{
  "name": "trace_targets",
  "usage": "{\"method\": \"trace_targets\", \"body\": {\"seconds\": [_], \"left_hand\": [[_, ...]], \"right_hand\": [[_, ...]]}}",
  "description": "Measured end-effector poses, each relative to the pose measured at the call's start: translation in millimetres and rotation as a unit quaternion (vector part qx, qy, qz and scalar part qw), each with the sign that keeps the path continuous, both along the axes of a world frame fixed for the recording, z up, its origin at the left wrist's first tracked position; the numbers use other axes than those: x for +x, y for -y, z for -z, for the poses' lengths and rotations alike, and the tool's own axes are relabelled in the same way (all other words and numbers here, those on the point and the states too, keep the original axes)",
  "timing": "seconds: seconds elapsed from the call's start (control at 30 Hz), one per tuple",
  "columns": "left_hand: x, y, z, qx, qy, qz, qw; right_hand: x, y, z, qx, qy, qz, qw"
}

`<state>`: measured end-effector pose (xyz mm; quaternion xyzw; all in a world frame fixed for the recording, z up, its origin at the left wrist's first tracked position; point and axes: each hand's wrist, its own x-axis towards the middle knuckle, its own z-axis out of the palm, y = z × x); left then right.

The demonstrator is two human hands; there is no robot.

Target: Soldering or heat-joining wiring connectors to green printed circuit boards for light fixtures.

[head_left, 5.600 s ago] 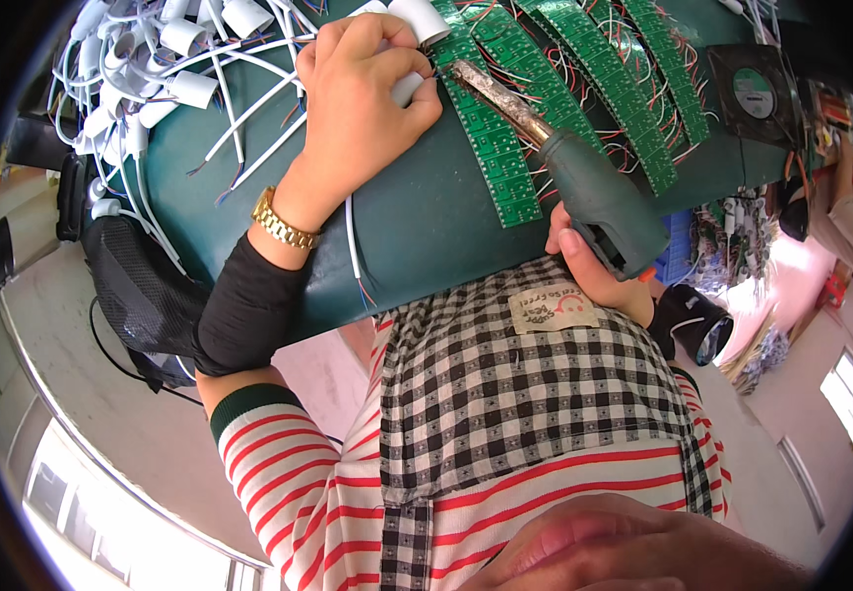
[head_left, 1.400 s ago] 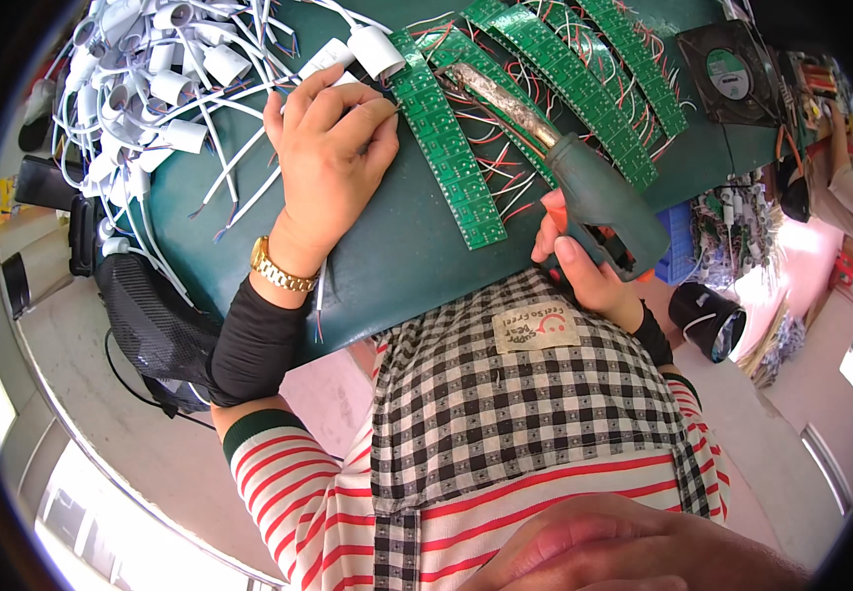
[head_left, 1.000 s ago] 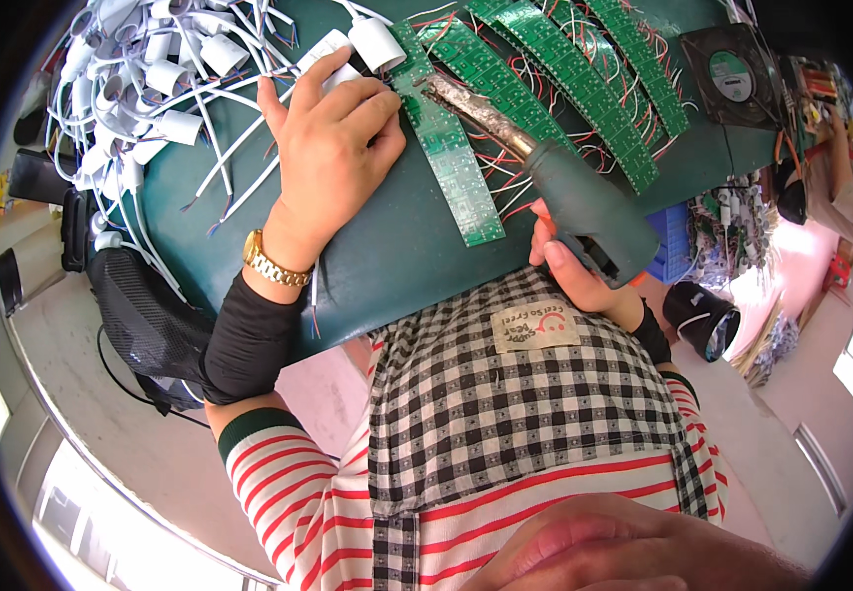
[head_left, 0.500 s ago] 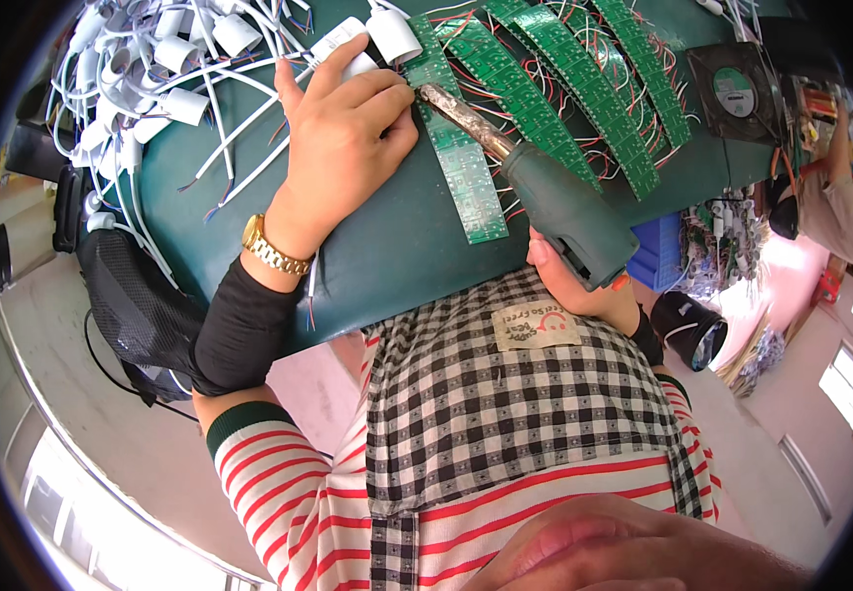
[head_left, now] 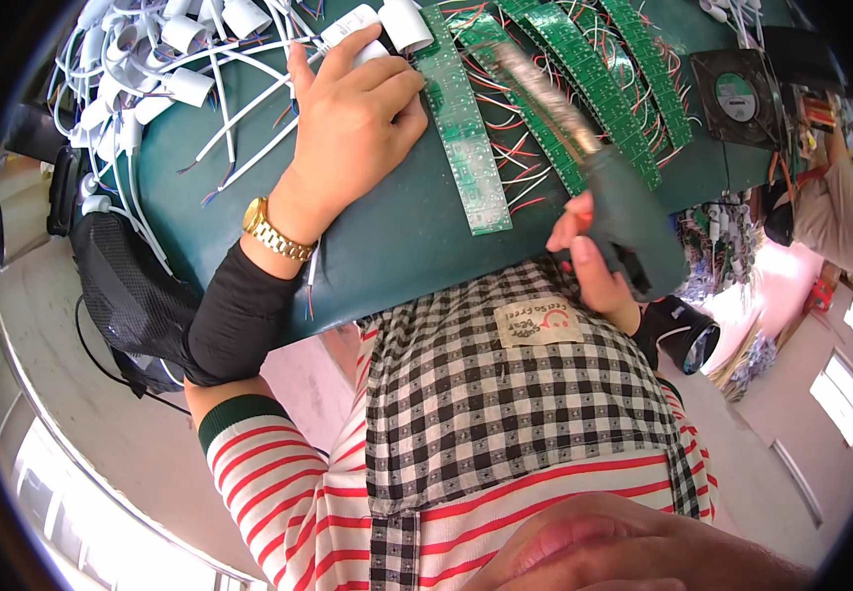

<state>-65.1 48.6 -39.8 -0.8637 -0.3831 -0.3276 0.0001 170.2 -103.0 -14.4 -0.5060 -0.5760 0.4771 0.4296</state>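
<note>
The left hand (head_left: 360, 116) lies palm down with its fingers bent, thumb and forefinger drawn together at the left edge of the nearest green circuit-board strip (head_left: 473, 148); whether they pinch a wire cannot be told, as the tips are hidden. Another finger rests against a white lamp holder (head_left: 353, 27), and a white cable (head_left: 312, 271) with bared ends shows below the wrist. The right hand (head_left: 604, 286) is wrapped around the handle of a soldering iron (head_left: 635, 212), whose silvery barrel is blurred (so contact at its tip cannot be judged) and slants over the neighbouring board strip (head_left: 523, 108). The step in hand looks like soldering leads at the nearest strip's left edge, with the iron off that spot. Another touch there would call for the tip beside the left fingertips, and for those fingers to keep steady and clear of hot metal. In the way are the left hand, which covers the likely joint, a second lamp holder (head_left: 405, 25) at the strip's far end, and red and white wires (head_left: 515, 153) between the strips. Farther out on the green worktop (head_left: 382, 261) are heaped lamp holders (head_left: 116, 74) to the left and a black fan (head_left: 739, 98) to the right.
</note>
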Motion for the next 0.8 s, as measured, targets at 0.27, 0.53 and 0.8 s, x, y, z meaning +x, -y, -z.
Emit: {"method": "trace_targets", "body": {"seconds": [0.27, 0.53, 0.8], "left_hand": [[1.7, -1.5, -0.8, 0.001, -0.002, 0.003, 1.0], [0.7, -2.8, 0.6, -0.026, 0.029, 0.017, 0.999], [3.0, -3.2, -0.3, -0.011, 0.009, 0.004, 1.0]], "right_hand": [[3.9, 2.7, -5.5, -0.016, -0.099, 0.064, 0.993], [-1.2, 3.7, -3.4, -0.005, -0.134, 0.081, 0.988], [-18.9, -2.8, 4.7, -0.002, -0.295, 0.079, 0.952]]}}
